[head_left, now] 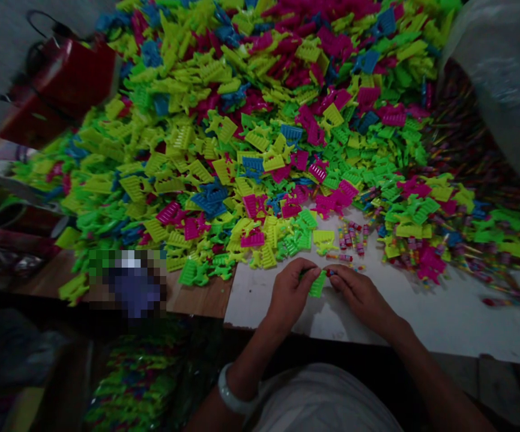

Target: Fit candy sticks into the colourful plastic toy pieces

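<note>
My left hand (292, 291) is closed on a bright green plastic piece (317, 284) with comb-like slats, held low over the white board. Close beside it, my right hand (359, 295) pinches a small object with a red end (330, 273); the fingers cover most of it, and whether it touches the green piece I cannot tell. Just beyond the fingers lie a yellow slatted piece (325, 241) and several small colourful tubes (352, 235) on the white board (260, 297).
A big heap of yellow, green, pink and blue slatted pieces (224, 132) fills the table. On the right, a smaller mixed pile (415, 219) adjoins many thin tubes (462, 126) beside a translucent plastic bag (507, 78). A red box-like object (68, 90) stands at left; filled bags (134, 378) sit below.
</note>
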A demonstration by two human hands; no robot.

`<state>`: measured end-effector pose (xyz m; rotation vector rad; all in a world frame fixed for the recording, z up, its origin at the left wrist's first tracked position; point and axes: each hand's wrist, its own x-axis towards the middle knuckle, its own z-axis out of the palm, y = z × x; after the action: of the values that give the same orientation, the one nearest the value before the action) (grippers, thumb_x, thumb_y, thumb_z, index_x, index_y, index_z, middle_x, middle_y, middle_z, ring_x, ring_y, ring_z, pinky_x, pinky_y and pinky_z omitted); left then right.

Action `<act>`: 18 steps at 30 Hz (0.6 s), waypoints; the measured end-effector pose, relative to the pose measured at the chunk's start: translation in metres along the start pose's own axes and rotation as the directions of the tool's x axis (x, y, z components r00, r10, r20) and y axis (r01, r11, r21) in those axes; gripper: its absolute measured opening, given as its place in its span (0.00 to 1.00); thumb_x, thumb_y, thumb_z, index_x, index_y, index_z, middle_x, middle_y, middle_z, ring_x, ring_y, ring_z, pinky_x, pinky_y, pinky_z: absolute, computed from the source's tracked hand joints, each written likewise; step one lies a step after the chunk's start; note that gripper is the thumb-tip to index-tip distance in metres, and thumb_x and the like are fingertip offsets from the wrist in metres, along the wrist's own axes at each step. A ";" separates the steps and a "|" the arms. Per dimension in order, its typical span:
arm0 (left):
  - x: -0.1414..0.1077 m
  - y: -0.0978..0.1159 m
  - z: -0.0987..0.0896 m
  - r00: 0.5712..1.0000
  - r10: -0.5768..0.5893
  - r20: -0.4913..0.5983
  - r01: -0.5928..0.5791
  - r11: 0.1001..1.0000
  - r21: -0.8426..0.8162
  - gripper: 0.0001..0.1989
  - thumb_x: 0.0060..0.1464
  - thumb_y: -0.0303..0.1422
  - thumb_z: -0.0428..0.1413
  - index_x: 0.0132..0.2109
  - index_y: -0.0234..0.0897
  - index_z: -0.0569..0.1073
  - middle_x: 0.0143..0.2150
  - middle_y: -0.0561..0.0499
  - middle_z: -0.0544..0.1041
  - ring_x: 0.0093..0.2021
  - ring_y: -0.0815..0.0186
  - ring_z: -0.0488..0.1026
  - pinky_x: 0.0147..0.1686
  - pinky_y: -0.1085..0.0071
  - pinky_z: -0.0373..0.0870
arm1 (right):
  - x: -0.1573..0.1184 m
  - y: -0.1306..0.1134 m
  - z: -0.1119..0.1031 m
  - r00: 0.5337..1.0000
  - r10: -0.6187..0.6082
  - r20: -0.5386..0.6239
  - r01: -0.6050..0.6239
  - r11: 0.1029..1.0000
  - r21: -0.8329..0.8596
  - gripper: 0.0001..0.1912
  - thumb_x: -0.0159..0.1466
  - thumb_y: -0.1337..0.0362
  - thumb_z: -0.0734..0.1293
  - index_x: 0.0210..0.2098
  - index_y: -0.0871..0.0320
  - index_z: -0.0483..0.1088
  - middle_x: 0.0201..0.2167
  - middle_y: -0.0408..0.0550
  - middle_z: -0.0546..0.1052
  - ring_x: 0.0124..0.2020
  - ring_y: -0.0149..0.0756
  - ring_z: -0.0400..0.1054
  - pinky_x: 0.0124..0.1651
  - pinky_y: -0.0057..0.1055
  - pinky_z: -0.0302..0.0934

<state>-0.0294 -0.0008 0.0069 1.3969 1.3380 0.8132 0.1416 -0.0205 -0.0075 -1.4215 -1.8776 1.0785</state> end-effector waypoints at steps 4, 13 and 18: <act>0.001 0.004 -0.003 0.995 0.092 0.044 -0.096 0.992 0.082 0.08 0.56 0.35 0.50 0.33 0.37 0.71 0.30 0.52 0.72 0.35 0.67 0.69 0.38 0.71 0.65 | 0.000 -0.001 -0.006 0.999 -0.008 0.051 0.006 1.000 0.030 0.15 0.68 0.57 0.54 0.46 0.55 0.68 0.41 0.49 0.76 0.42 0.37 0.70 0.46 0.35 0.64; -0.002 -0.004 -0.009 0.980 0.109 0.166 -0.115 0.993 0.029 0.11 0.56 0.37 0.50 0.29 0.37 0.71 0.27 0.52 0.71 0.31 0.67 0.68 0.33 0.72 0.63 | 0.010 0.001 -0.018 0.932 -0.037 0.361 -0.016 0.990 0.143 0.20 0.68 0.53 0.53 0.33 0.57 0.70 0.22 0.40 0.66 0.25 0.29 0.61 0.28 0.26 0.57; -0.003 -0.003 -0.003 0.993 0.054 0.104 -0.053 0.999 -0.008 0.10 0.54 0.37 0.51 0.30 0.37 0.70 0.27 0.53 0.70 0.32 0.67 0.67 0.33 0.72 0.63 | 0.007 -0.003 -0.012 0.941 0.020 0.337 -0.081 0.982 0.169 0.22 0.68 0.51 0.51 0.38 0.58 0.69 0.24 0.42 0.68 0.25 0.30 0.64 0.28 0.27 0.60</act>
<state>-0.0335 -0.0031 0.0058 1.4562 1.2222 0.7680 0.1479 -0.0106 0.0013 -1.2487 -1.9168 1.5561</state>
